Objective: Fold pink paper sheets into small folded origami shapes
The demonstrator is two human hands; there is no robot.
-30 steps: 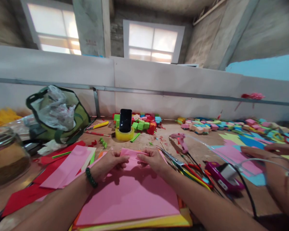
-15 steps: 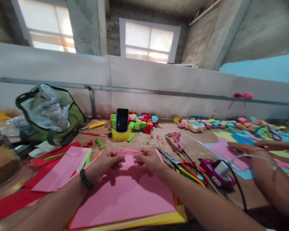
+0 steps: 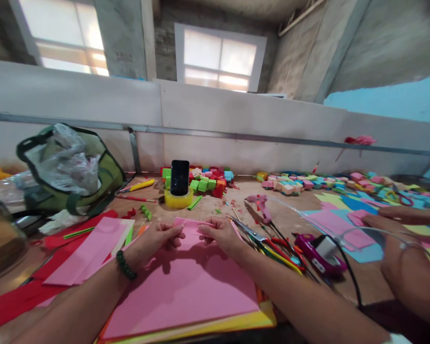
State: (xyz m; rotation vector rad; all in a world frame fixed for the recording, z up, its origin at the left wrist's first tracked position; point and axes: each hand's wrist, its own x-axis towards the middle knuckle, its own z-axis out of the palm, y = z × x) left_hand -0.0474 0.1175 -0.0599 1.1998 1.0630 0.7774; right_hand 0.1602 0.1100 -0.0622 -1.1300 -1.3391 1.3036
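A narrow piece of pink paper (image 3: 191, 226) is pinched between my two hands, just above the far part of a stack of paper. My left hand (image 3: 166, 234), with a dark green bead bracelet (image 3: 125, 265) at the wrist, grips its left end between thumb and fingers. On its other end, my right hand (image 3: 217, 233) is closed in the same way. Below both hands lies a large pink sheet (image 3: 189, 296) on top of yellow and orange sheets (image 3: 251, 325). My fingertips cover parts of the held piece.
Scissors (image 3: 251, 231), a pink glue gun (image 3: 260, 208) and a purple power strip (image 3: 318, 258) lie right. A phone (image 3: 179, 177) leans by a tape roll (image 3: 179, 199). Green bag (image 3: 109, 167), glass jar (image 3: 2, 241) left. A co-worker's hands (image 3: 383, 222) hold folded pink paper at right.
My hands keep nearly the same grip on the pink piece. The view has shifted slightly. At right, the co-worker's hands have lifted a small pink piece.
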